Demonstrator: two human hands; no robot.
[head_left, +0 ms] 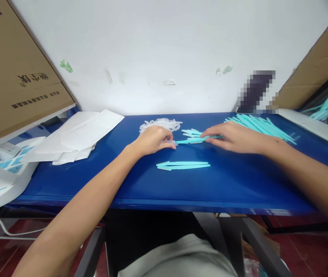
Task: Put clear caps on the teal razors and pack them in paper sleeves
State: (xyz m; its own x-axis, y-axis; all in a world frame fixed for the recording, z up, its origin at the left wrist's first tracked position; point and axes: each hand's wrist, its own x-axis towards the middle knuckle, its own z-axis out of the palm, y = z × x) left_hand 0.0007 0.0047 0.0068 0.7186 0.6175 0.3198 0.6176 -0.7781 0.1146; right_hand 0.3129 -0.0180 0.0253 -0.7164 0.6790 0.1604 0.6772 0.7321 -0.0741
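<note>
Currently, left grip (155, 139) pinches clear piece (169, 142) at tip of turquoise strip (186, 141); right grip (231, 137) pinches strip. Strip spans between grips. Best keep both pinches level, aligned; avoid bending.

The setting is looking like a small workshop: loose turquoise plastic pieces (260, 125) and small translucent parts (164, 124) are lying in separate heaps on a plain blue bench (239, 184), and overlapping white sheets or bags (74, 132) are resting at its left. A big printed carton (10, 50) is filling the left side, brown cardboard (320, 73) is rising at the right, a marked white wall (152, 46) is standing behind, and red tiles (299, 246) are covering the floor.
</note>
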